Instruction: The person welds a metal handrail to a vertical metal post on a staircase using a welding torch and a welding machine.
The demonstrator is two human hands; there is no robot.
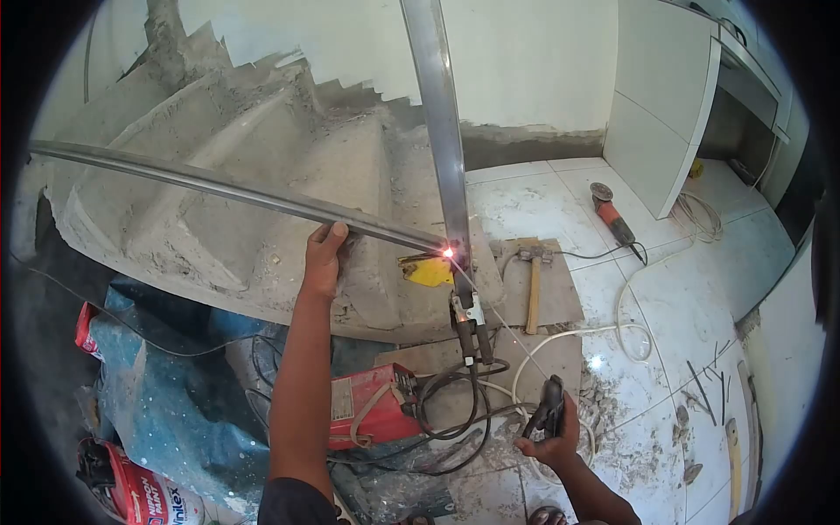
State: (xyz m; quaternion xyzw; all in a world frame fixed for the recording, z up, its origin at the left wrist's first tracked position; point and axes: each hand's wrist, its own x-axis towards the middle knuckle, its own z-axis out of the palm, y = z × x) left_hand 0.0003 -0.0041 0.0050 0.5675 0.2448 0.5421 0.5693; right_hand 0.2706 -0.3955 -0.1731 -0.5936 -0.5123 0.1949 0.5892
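Note:
My left hand point(324, 258) grips the underside of a long horizontal metal tube point(227, 186), which slopes down to the right. The tube's right end meets an upright metal post point(437, 114). A bright welding arc point(449, 253) glows at this joint. My right hand point(560, 437) is closed around a black electrode holder point(549, 407). From the holder a thin welding electrode point(503, 322) runs up to the glowing spot. Below the joint, a ground clamp point(468, 319) bites the post. Something yellow point(429, 271) lies just behind the joint.
Rough concrete stairs point(254, 157) fill the left. A red welding machine point(372, 407) with looped cables stands low in the middle. A hammer point(533, 293) lies on cardboard, an angle grinder point(614, 219) on the tiles. A paint bucket point(140, 490) and blue sheet point(175, 394) are lower left.

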